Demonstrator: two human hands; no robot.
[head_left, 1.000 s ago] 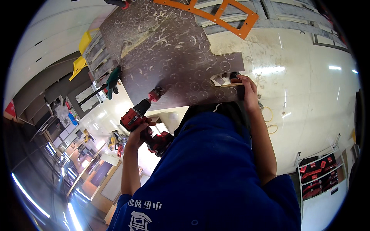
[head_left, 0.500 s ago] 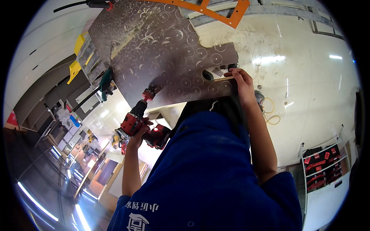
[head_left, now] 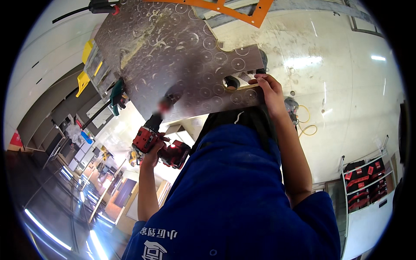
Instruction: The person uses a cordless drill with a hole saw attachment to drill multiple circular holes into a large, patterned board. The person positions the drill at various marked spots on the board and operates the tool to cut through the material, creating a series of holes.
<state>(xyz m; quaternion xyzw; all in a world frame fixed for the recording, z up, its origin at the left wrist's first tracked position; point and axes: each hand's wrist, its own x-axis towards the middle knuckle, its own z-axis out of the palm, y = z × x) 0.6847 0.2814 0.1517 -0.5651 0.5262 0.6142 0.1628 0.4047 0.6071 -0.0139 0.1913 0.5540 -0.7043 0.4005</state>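
My left hand (head_left: 153,154) is wrapped round the handle of a red and black cordless drill (head_left: 145,139). A red hole saw (head_left: 164,105) in its chuck is smeared by motion, at the near left part of a brown board (head_left: 151,65). Whether its teeth touch the board I cannot make out. Many ring-shaped marks cover the board, along with pale dust. My right hand (head_left: 272,93) is closed on the board's near right end, beside a long cut-out. Its thumb and fingers pinch the narrow strip there. Through the cut-out a dark shoe (head_left: 231,82) shows.
An orange template (head_left: 225,11) lies along the far edge. Clamps, one green and black (head_left: 117,97), hold at the left side, near yellow brackets (head_left: 84,82). A power tool with a yellow cord (head_left: 291,105) is on the pale floor. Red cases fill a rack (head_left: 366,184) at right.
The hole saw has gone from sharp to blurred. The whole scene has shifted slightly left in the picture. Both hands keep their holds.
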